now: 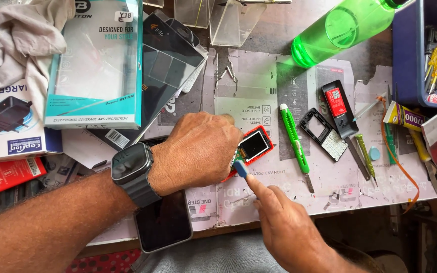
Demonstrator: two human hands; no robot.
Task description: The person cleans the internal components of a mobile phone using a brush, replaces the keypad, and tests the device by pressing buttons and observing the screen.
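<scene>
Left hand: your left hand (198, 151) lies knuckles-up over the small red device (251, 146), fingers curled around its near end and pinning it to the bench (259, 199); a dark smartwatch (131, 164) sits on that wrist.
Right hand: your right hand (284, 227) pinches a small blue pry pick (239, 168) between thumb and forefinger, its tip touching the device's lower edge.
Red device: it sits mid-bench on flattened packaging, screen up and tilted, partly hidden under your left fingers.
Blue bin: a dark blue bin (405, 55) at far right holds small screwdrivers with yellow handles and other bits too small to tell.
Boxes: a teal-edged clear case box (97, 65) leans on a dark box at upper left; a white charger box (6, 121) lies beside them.
Loose on bench: a green utility knife (294, 139), a black phone frame (322, 134), a green bottle (345, 28) lying on its side, and a dark phone (165, 225) under your left wrist.
</scene>
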